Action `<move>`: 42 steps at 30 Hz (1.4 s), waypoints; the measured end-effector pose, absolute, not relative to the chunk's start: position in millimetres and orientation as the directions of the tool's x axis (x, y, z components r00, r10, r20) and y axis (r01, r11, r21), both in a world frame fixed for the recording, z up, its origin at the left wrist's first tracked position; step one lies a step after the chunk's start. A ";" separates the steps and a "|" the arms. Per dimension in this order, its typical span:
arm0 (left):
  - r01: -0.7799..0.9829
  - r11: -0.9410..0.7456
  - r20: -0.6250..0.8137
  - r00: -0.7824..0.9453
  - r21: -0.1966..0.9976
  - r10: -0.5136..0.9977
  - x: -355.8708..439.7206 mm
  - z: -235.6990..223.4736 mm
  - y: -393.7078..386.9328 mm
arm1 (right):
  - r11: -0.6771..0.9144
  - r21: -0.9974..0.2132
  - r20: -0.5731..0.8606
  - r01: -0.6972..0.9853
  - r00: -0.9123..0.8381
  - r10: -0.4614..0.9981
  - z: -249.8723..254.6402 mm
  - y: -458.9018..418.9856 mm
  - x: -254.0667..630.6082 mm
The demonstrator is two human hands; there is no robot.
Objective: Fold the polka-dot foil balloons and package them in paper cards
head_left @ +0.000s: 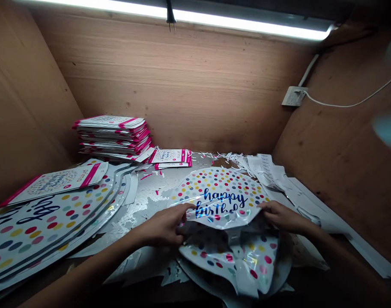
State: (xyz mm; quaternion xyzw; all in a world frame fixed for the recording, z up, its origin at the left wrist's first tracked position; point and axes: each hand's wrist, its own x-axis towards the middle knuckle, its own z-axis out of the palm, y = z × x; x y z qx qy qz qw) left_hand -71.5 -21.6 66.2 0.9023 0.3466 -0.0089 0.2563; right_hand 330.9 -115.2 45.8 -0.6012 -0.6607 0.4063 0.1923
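Note:
A flat round foil balloon, white with coloured dots and blue "happy birthday" lettering, lies in front of me on the table. Its near half is bent over. My left hand pinches the fold at the balloon's left edge, fingers closed on the foil. At the right edge my right hand grips the same fold. Below the fold the balloon's crumpled lower part and tail spread toward me.
A pile of flat dotted balloons lies at the left, with a pink-edged card pack on top. A stack of packed cards stands at the back. White paper strips lie at the right. Wooden walls enclose the table; a socket hangs on the right wall.

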 end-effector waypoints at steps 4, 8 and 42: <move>0.678 -0.682 -0.035 0.716 0.275 0.698 -86.5 58.1 -41.3 | -0.102 -0.749 -0.287 0.655 -0.182 0.940 42.3 -68.0 344.7; 0.492 -0.856 -0.008 0.868 0.162 0.497 -85.7 50.0 -56.5 | -0.189 -0.716 -0.353 0.673 -0.116 0.928 41.9 -33.7 354.1; 0.647 -0.749 0.074 0.748 0.142 0.660 15.4 30.8 7.8 | 0.040 -0.860 0.136 0.509 0.153 0.979 41.0 -108.1 416.9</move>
